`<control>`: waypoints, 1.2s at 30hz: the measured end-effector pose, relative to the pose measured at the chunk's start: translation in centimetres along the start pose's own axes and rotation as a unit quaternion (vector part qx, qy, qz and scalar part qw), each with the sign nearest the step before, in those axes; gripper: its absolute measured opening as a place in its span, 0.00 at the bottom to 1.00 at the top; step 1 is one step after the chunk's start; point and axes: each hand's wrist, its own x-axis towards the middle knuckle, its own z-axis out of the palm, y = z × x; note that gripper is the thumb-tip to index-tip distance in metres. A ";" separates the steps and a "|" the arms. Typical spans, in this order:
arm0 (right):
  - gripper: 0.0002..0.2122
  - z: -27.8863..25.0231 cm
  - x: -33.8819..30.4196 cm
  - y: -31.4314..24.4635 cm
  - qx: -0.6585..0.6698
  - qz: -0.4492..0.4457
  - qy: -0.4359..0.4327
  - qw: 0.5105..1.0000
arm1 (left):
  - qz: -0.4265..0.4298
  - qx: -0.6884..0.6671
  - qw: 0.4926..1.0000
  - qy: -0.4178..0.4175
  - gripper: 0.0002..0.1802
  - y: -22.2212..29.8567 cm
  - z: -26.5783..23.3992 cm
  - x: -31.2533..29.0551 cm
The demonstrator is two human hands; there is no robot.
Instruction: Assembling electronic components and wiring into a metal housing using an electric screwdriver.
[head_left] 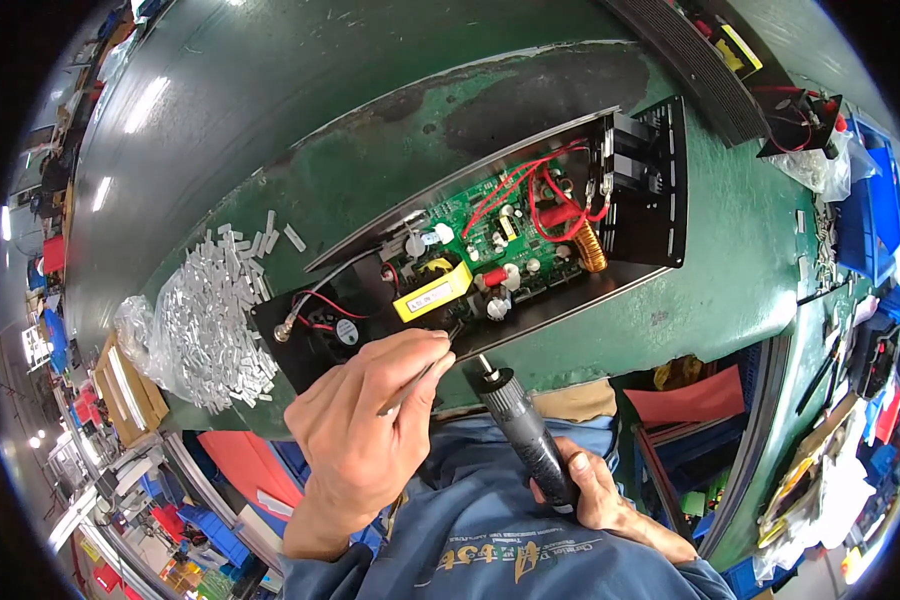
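Observation:
A black metal chassis (pixel 650 230) lies open on the bench, with a green circuit board (pixel 485 205) inside. The board carries a yellow-wrapped transformer (pixel 433 293), a copper coil (pixel 591 246) and red wires (pixel 515 190). At the chassis's near edge, my left hand (pixel 360 430) pinches a thin metal tool, probably tweezers (pixel 402 396), its tip beside the transformer. My right hand (pixel 592 490) is wrapped round the lower end of a black electric screwdriver (pixel 520 425). The screwdriver's tip points up toward the chassis, apart from it. What lies under the left fingertips is hidden.
A pile of small silvery metal pieces (pixel 215 320) on clear plastic lies left of the chassis. Another black finned housing (pixel 695 65) stands at the far right. Blue bins (pixel 870 215) line the right side. The green bench's near edge (pixel 570 375) runs before me.

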 end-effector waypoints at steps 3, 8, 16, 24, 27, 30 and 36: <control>0.42 0.0 0.0 -0.5 -0.013 0.010 -0.007 1.000 | 0.004 -0.014 1.000 -0.001 0.10 -0.1 -0.1 0.1; 0.41 -0.2 -0.1 0.0 -0.025 -0.030 -0.028 0.999 | 0.003 -0.014 1.000 -0.007 0.09 0.1 -0.2 0.3; 0.42 0.0 -0.1 -0.6 -0.036 -0.006 -0.020 0.999 | -0.056 -0.072 0.995 -0.039 0.10 0.0 -0.9 0.4; 0.43 1.1 -0.1 -0.4 -0.025 0.016 0.042 0.999 | -0.020 -0.074 0.997 -0.020 0.11 -0.6 -0.6 0.4; 0.43 1.3 -0.1 -0.5 -0.017 0.010 0.039 0.999 | -0.010 -0.062 0.998 -0.032 0.11 -0.8 -0.5 0.6; 0.35 0.5 -0.2 0.4 -0.031 -0.023 0.004 0.999 | -0.006 -0.059 0.998 -0.035 0.11 -0.9 -0.3 0.6; 0.38 -0.9 0.9 0.5 0.131 0.034 -0.107 0.985 | -0.017 -0.077 0.996 -0.035 0.11 -1.0 -0.4 0.4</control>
